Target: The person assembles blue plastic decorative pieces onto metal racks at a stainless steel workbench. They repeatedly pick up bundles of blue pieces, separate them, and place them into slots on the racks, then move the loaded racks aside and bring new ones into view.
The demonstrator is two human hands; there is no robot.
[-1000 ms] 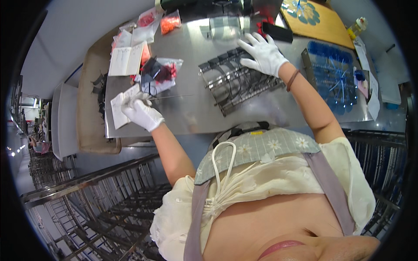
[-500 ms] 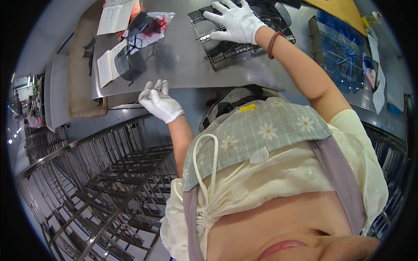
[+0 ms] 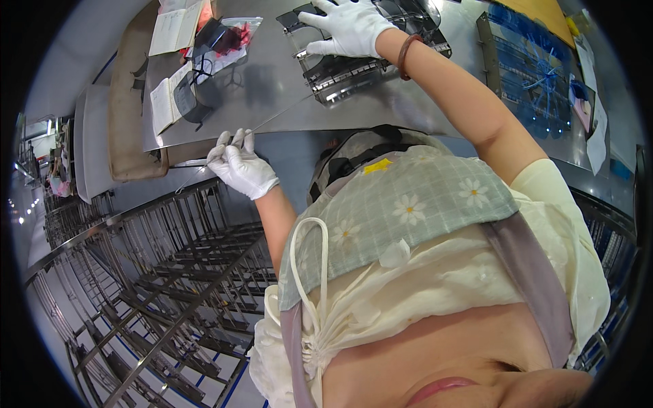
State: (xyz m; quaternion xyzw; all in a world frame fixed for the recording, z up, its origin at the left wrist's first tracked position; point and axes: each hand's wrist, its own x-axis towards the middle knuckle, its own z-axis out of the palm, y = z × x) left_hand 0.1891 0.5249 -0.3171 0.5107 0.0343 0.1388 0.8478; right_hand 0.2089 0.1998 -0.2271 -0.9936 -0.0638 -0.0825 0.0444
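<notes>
My right hand point(image 3: 354, 30), in a white glove, lies with spread fingers on a metal rack point(image 3: 360, 85) that holds several dark, curved, see-through lenses point(image 3: 299, 18). It presses on the rack from above and hides part of it. Nearer the table's front edge, my left hand point(image 3: 243, 166), gloved too, is closed around a thin metal rod point(image 3: 282, 112). One stretch of the rod runs from the rack's near left corner to my fingers. Beyond the hand, a thin piece with a small loop at its end sticks out to the lower left.
On the steel table point(image 3: 272, 75) lie open notebooks point(image 3: 170, 30), a plastic bag with red bits point(image 3: 238, 41) and a dark curved lens point(image 3: 190, 98). A rack of blue lenses point(image 3: 524, 75) stands at the right. Below left is a metal shelf cart point(image 3: 170, 265).
My left hand has shifted slightly left, and the looped end now shows beyond it. The lens rack and my right hand sit a little farther left in view; the view itself has shifted too.
</notes>
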